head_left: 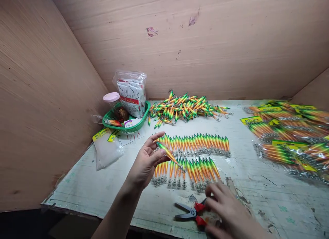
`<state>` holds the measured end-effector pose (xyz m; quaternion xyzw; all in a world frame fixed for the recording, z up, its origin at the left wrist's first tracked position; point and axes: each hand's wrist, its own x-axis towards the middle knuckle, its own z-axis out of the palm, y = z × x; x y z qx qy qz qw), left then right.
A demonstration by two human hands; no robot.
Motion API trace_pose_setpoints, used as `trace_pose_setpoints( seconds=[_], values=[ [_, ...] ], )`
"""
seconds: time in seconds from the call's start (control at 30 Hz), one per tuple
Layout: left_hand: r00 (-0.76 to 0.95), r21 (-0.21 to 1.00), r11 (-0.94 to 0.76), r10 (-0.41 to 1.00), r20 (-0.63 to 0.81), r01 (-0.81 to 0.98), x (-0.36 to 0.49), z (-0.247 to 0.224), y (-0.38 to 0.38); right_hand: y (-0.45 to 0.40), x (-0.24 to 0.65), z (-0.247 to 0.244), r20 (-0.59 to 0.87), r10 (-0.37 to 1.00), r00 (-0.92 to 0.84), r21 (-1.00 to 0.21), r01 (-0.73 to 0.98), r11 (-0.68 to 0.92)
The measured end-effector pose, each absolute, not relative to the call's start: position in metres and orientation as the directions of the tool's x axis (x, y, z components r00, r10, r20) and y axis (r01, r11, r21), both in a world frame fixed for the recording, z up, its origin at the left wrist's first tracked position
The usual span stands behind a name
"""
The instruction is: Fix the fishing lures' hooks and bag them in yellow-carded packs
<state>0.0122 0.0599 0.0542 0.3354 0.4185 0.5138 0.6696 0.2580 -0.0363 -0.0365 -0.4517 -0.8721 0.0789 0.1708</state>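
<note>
My left hand (pixel 149 158) pinches a squid jig (pixel 167 152) between thumb and fingers, its green end up and its hooked end pointing down to the right. Below two rows of similar jigs lies a pair of red-handled snips (pixel 189 211) with blades apart. Over its handles is my right hand (pixel 227 211), smeared by motion; whether its fingers grip them I cannot make out. The back row of jigs (pixel 197 143) sits beyond my left hand, which partly hides both rows. The front row (pixel 195 170) lies between my two hands.
A loose heap of jigs (pixel 185 108) lies at the back. Left of it, a green basket (pixel 138 126) holds a bag of packets (pixel 131 98) and a pink-lidded jar (pixel 111 97). Plastic bags (pixel 108 153) lie beside it. Packed jigs (pixel 285 129) cover the right side. Wooden walls surround the table.
</note>
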Motion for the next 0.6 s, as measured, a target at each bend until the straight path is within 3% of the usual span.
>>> trace_pose_setpoints(
  seconds=[0.07,0.17,0.27,0.37,0.47,0.6],
  values=[
    [0.106,0.816,0.318,0.946,-0.306,-0.483,0.011,0.044,0.053,-0.053,0.256,-0.053,0.321,0.735,-0.597,-0.108,0.748,0.655],
    [0.069,0.645,0.44,0.854,-0.516,-0.625,0.014,0.026,0.038,-0.068,0.253,-0.08,0.421,0.662,-0.62,0.131,0.764,0.632],
    [0.054,0.461,0.482,0.732,-0.679,-0.745,0.023,0.017,0.024,-0.073,0.252,-0.093,0.43,0.651,-0.626,0.189,0.767,0.613],
    [0.075,0.333,0.484,0.648,-0.758,-0.809,0.031,0.017,0.015,-0.072,0.256,-0.085,0.425,0.676,-0.602,0.097,0.773,0.627],
    [0.119,0.25,0.478,0.617,-0.778,-0.842,0.037,0.022,0.009,-0.067,0.262,-0.06,0.445,0.724,-0.527,-0.125,0.764,0.633],
    [0.318,0.127,0.543,0.648,-0.692,-0.83,0.048,0.028,0.001,-0.059,0.26,-0.023,0.394,0.843,-0.365,-0.447,0.726,0.523]
  ],
)
